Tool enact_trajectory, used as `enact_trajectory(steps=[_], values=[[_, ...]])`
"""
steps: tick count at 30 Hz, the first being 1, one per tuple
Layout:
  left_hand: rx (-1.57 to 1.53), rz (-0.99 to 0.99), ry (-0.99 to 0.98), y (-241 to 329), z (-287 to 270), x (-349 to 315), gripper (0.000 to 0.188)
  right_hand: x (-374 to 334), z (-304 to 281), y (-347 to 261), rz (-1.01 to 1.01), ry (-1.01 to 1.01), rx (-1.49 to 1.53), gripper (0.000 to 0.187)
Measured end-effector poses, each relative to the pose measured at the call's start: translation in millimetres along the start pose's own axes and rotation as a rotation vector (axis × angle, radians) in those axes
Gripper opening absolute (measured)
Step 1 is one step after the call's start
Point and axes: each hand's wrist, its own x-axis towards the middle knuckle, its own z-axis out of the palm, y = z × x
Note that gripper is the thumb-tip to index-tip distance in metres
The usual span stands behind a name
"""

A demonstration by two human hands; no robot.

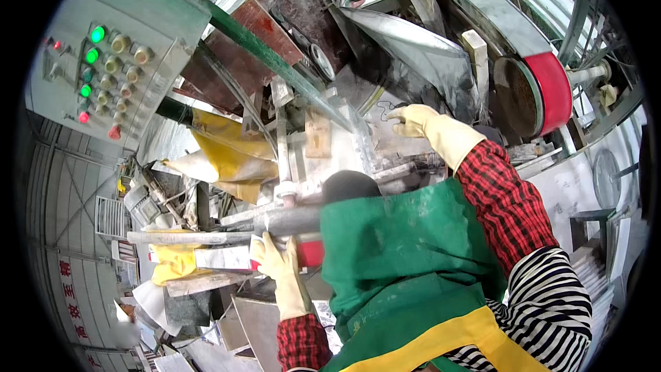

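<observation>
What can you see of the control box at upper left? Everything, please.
The control box is a pale grey-green, metal-looking cabinet, tilted in view. Its face carries columns of round buttons, mostly tan. Three green lights glow down one column, with a red light below; a red knob sits near the lower edge. Neither the left hand nor the right hand touches it. A green beam runs beside it; contact is unclear.

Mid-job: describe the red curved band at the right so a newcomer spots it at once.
From the person's gloved right hand, look right to the long pale beam slanting down from the top. At its lower end, a red band curves beside a round, brown-faced disc. Its broad, bright red sets it apart from the greyish parts around it.
</observation>
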Motion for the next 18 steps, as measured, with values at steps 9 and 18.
enact_trajectory(steps=[9,18], values=[[-0.18,-0.042,-0.175,5,-14,-4,0.09,-39,-16,16,0.262,0.028,-0.036,0.046],[-0.41,0.302,-0.129,-22,-10,-17,0.081,-53,-16,30,0.322,-0.114,0.003,0.048]])
